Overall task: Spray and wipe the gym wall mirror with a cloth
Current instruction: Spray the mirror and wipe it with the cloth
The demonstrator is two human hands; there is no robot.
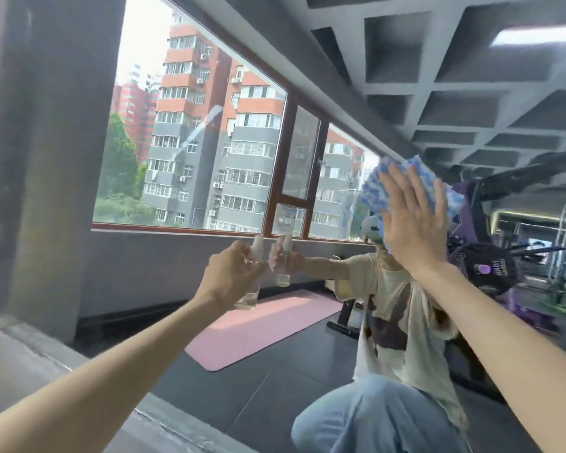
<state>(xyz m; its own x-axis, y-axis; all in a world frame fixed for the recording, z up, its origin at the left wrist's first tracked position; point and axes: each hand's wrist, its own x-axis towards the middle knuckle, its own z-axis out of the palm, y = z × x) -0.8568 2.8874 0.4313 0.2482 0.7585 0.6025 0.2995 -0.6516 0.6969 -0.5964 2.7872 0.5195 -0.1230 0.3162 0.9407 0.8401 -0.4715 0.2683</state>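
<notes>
The wall mirror (307, 371) fills most of the view and reflects the gym, a window and a crouching person. My left hand (229, 276) grips a clear spray bottle (250, 297) with a white nozzle, held close to the glass at centre left; its reflection sits just to the right. My right hand (409, 220) presses flat, fingers straight and spread, on a blue-and-white cloth (386, 178) against the mirror at upper right. The hand covers most of the cloth.
A grey concrete pillar (40, 142) borders the mirror on the left, with a ledge (30, 364) at its foot. Reflected in the glass are a pink mat (262, 325), dark floor tiles and purple gym machines (490, 263).
</notes>
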